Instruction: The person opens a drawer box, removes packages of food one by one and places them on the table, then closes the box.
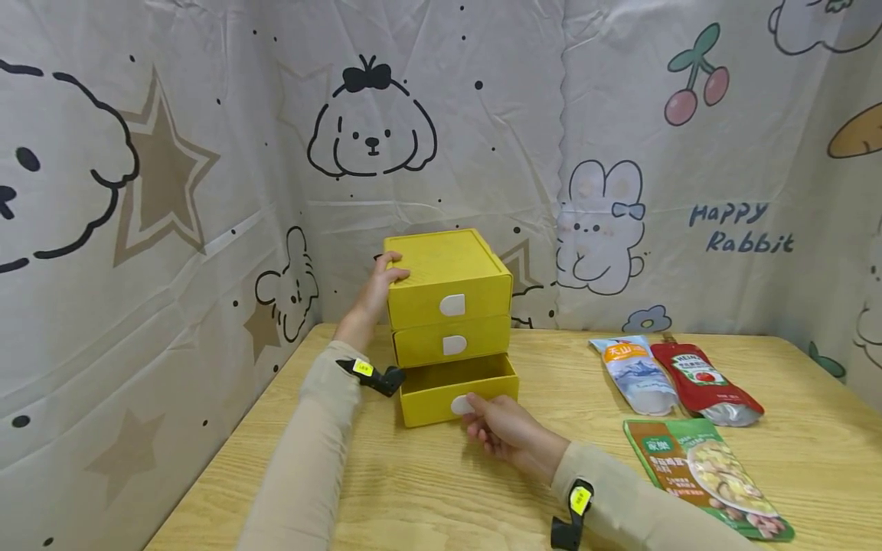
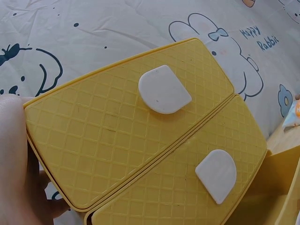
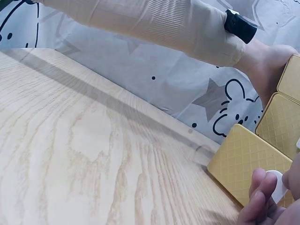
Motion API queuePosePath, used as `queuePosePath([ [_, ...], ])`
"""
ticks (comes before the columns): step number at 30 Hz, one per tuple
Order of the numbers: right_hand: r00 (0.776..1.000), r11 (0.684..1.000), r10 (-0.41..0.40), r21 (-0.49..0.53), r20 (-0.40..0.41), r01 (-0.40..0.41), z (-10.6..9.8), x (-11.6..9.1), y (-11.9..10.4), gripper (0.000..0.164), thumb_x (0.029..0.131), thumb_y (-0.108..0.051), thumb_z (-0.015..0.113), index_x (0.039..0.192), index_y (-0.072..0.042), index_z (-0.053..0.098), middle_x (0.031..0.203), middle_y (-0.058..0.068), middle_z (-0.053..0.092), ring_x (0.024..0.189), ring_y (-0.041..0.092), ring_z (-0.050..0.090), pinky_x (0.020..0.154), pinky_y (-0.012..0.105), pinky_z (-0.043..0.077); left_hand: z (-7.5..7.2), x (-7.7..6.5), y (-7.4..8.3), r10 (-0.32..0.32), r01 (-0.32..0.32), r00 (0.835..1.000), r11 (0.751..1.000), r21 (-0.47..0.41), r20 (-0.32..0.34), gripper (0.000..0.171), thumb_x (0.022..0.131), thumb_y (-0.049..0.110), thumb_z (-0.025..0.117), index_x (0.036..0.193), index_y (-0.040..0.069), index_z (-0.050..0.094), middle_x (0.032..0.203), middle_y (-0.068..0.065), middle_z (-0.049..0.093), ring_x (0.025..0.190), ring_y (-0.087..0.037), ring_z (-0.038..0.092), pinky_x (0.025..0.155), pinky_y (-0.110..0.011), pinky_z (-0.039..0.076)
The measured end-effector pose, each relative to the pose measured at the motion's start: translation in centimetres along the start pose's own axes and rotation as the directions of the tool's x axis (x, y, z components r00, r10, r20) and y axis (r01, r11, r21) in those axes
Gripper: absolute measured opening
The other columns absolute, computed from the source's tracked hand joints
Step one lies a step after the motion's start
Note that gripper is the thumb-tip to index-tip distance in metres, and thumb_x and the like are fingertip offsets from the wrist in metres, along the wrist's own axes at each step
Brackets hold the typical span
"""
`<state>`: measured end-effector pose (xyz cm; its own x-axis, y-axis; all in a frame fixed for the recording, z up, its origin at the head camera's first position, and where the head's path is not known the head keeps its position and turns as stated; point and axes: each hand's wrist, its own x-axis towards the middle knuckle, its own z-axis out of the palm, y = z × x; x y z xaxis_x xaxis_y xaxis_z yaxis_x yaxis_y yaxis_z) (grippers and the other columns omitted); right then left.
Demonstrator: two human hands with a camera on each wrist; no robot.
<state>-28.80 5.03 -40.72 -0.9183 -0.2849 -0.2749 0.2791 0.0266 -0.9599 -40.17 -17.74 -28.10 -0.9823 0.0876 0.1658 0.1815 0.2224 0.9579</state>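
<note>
A yellow three-drawer cabinet (image 1: 449, 302) with white tab handles stands on the table. Its bottom drawer (image 1: 427, 405) is pulled partly out, and the part of its inside that shows holds nothing. My right hand (image 1: 506, 432) pinches that drawer's white handle (image 3: 277, 187) between thumb and fingers. At the cabinet's upper left corner, my left hand (image 1: 377, 289) grips the edge, with fingertips over the top; in the left wrist view other fingers (image 2: 57, 206) lie along the side. The middle and top drawers are closed, their white handles (image 2: 164, 90) facing front.
To the right on the wooden table (image 1: 551, 383) lie a blue and white pouch (image 1: 634, 375), a red Heinz ketchup pouch (image 1: 706, 383) and a green and brown food packet (image 1: 710, 478). A printed cloth (image 1: 441, 199) hangs behind the cabinet and along the left side.
</note>
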Motion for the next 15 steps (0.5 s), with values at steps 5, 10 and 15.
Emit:
queuePosePath([
  [5, 1.0, 1.0, -0.011, 0.011, -0.005, 0.011, 0.1, 0.5, -0.1, 0.046, 0.112, -0.035, 0.048, 0.108, 0.007, 0.064, 0.069, -0.001, 0.06, 0.056, 0.002, 0.045, 0.052, 0.017, 0.039, 0.0, -0.1, 0.0, 0.008, -0.008, 1.0, 1.0, 0.003, 0.008, 0.055, 0.103, 0.032, 0.045, 0.155, 0.018, 0.031, 0.167, -0.015, 0.019, 0.151, -0.035, 0.019, 0.119, -0.057, 0.011],
  [10, 0.999, 0.999, -0.009, 0.044, -0.031, 0.011, 0.2, 1.3, -0.2, 0.045, 0.111, -0.035, 0.049, 0.108, 0.007, 0.064, 0.07, 0.0, 0.06, 0.057, 0.003, 0.046, 0.052, 0.016, 0.039, 0.0, 0.1, -0.2, 0.011, -0.011, 1.0, 1.0, -0.007, 0.011, 0.055, 0.104, 0.031, 0.045, 0.155, 0.016, 0.03, 0.167, -0.016, 0.018, 0.151, -0.035, 0.018, 0.119, -0.056, 0.01],
  [15, 0.999, 0.997, -0.017, 0.069, -0.04, 0.019, 0.3, 1.9, -0.3, 0.044, 0.112, -0.033, 0.048, 0.109, 0.008, 0.064, 0.072, 0.0, 0.06, 0.059, 0.003, 0.046, 0.055, 0.017, 0.04, 0.0, 0.3, -0.2, 0.003, -0.003, 1.0, 1.0, -0.016, 0.011, 0.055, 0.103, 0.031, 0.045, 0.154, 0.016, 0.029, 0.166, -0.016, 0.017, 0.149, -0.035, 0.019, 0.119, -0.054, 0.012],
])
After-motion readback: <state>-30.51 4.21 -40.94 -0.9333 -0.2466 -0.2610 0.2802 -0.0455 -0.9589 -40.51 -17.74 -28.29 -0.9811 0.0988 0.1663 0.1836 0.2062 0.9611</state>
